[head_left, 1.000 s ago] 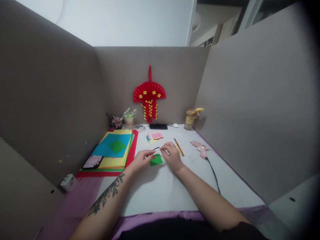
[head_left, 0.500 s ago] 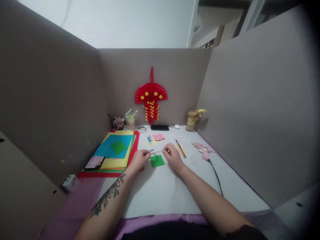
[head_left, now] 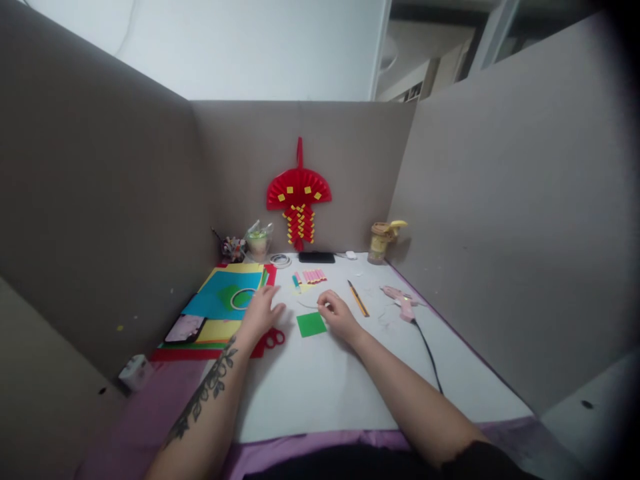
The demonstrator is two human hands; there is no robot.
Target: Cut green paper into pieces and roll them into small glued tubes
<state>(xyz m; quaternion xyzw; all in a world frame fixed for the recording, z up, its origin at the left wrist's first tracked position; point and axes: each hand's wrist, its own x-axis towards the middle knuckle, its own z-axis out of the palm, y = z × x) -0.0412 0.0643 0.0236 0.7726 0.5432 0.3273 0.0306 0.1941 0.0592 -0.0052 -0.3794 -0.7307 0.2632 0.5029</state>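
Observation:
My left hand [head_left: 262, 309] is open at the right edge of the paper stack, fingers apart, beside a white ring of tape [head_left: 233, 299] on the blue sheet [head_left: 207, 298]. My right hand [head_left: 339, 316] pinches one end of a thin pale strip [head_left: 307, 305], whose other end points left. Just below the strip, a green paper square [head_left: 311, 325] lies on the white table. Red scissor handles [head_left: 274, 338] show below my left hand; the blades are hidden.
An orange cutter [head_left: 359, 299] and a pink glue gun [head_left: 405, 303] with a black cable lie on the right. Pink rolls [head_left: 315, 276], a black phone [head_left: 317, 257] and a lidded cup [head_left: 379, 243] are farther back. A red paper ornament [head_left: 299, 190] hangs on the back panel.
My left hand has let go of the strip and moved left, opening. The white ring now lies on the blue sheet. The scissor handles have come into view; my right hand still pinches the strip.

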